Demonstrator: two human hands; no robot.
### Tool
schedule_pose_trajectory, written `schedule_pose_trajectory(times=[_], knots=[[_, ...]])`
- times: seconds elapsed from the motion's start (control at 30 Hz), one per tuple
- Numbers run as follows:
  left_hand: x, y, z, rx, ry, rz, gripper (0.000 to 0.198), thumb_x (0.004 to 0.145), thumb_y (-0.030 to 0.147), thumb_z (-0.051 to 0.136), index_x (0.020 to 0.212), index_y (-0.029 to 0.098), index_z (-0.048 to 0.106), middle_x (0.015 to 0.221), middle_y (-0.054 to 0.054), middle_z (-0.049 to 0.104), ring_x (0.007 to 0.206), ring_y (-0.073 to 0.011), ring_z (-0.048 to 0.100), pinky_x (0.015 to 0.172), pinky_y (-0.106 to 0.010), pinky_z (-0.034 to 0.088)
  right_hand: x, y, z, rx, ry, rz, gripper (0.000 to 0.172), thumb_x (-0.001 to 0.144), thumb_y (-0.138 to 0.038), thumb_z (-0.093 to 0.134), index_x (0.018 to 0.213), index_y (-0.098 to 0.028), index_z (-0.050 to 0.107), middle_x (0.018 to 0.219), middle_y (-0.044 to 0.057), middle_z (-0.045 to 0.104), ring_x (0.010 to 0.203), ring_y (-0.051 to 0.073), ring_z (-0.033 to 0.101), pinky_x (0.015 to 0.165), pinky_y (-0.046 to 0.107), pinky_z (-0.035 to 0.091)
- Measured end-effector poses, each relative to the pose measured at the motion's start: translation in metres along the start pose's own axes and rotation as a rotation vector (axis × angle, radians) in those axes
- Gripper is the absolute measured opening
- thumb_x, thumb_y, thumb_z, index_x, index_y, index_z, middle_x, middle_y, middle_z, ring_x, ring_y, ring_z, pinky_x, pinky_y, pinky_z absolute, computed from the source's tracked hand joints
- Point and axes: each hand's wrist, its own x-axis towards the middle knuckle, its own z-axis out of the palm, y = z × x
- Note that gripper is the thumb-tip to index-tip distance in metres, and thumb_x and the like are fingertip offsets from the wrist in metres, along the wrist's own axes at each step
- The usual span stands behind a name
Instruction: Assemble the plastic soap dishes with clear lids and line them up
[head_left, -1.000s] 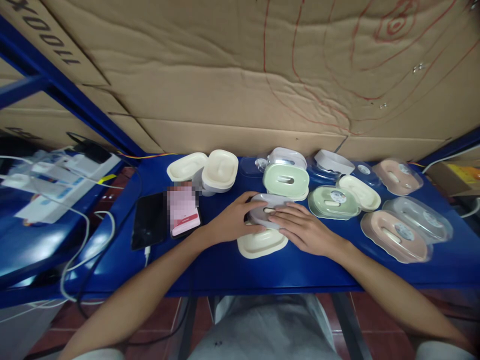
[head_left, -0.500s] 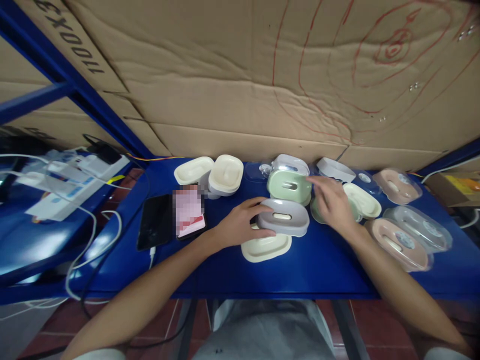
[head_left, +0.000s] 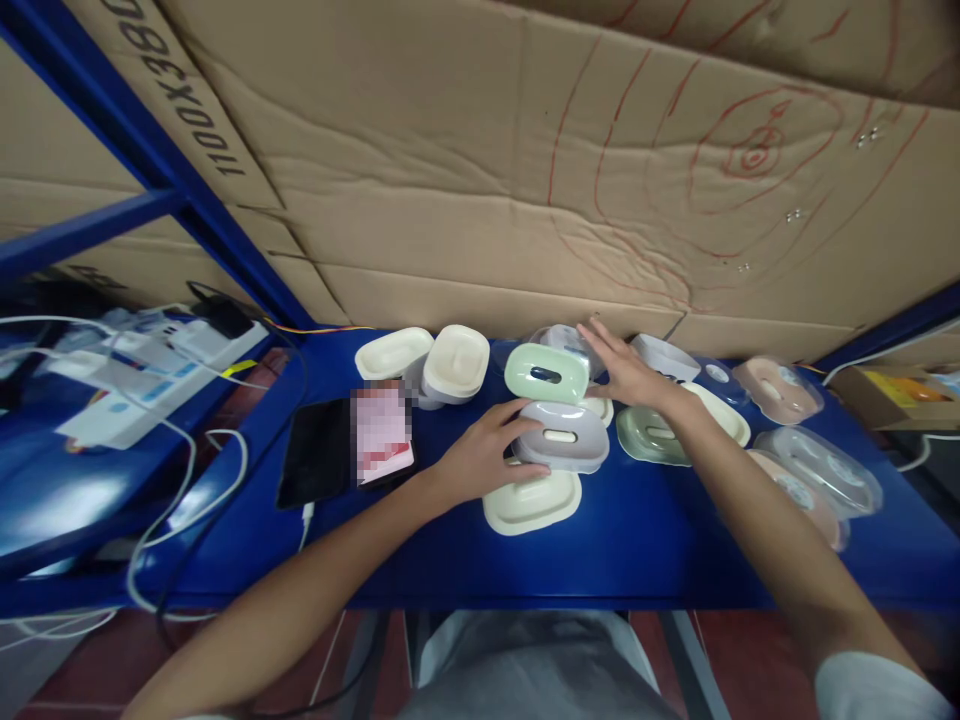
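Note:
My left hand grips the left end of a grey soap dish with a slot in its middle, thumb below and fingers above. Under its front edge lies a cream soap dish. A pale green soap dish stands tilted just behind the grey one. My right hand is open, its fingers stretched over the right side of a clear cover behind the green dish; whether they touch it I cannot tell. Near my right wrist lies another green dish under a clear cover.
Cream dishes stand at the back left beside a black phone and a phone with a blurred screen. Pink dishes and clear covers lie right. A power strip with cables is far left; cardboard stands behind.
My right hand has moved left and back, with its fingers now spread. The pale green dish has shifted left behind the grey one. My left hand keeps its hold.

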Motion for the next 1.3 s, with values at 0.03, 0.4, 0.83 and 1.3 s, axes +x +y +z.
schedule_pose_trajectory(times=[0.03,0.4,0.83,1.3], knots=[[0.000,-0.001,0.001,0.005,0.003,-0.003,0.055,0.084,0.047,0.090,0.129,0.023,0.071,0.155,-0.014,0.058,0.141,-0.0335,0.061,0.120,-0.050,0.051,0.000,-0.007,0.003,-0.028,0.025,-0.024,0.115,0.084,-0.038,0.086,0.174,-0.029,0.015,0.181,0.020,0.005,0.165,0.045,0.016,0.123,0.073,0.033],[-0.001,-0.005,0.003,-0.019,-0.050,-0.055,0.052,0.086,0.040,0.089,0.131,0.024,0.069,0.160,-0.014,0.052,0.144,-0.0339,0.058,0.123,-0.050,0.048,-0.005,-0.024,0.002,-0.055,0.201,-0.062,0.066,0.101,-0.031,0.060,0.165,-0.026,0.042,0.172,0.017,0.039,0.155,0.039,0.044,0.121,0.063,0.045],[0.002,-0.002,0.000,-0.081,-0.089,-0.119,0.065,0.084,0.035,0.089,0.142,0.025,0.060,0.158,-0.013,0.052,0.145,-0.0340,0.056,0.123,-0.051,0.047,0.005,-0.040,-0.003,-0.024,0.299,-0.040,0.059,0.106,-0.040,0.057,0.163,-0.029,0.049,0.174,0.010,0.037,0.158,0.038,0.041,0.127,0.060,0.040],[0.004,-0.006,0.006,-0.324,-0.028,-0.251,0.128,0.072,0.031,0.096,0.170,0.028,0.014,0.166,-0.018,0.044,0.150,-0.0374,0.051,0.122,-0.054,0.045,-0.113,-0.075,0.016,0.267,0.258,-0.170,0.058,0.105,-0.040,0.063,0.161,-0.037,0.050,0.164,0.009,0.053,0.148,0.034,0.055,0.119,0.056,0.052]])
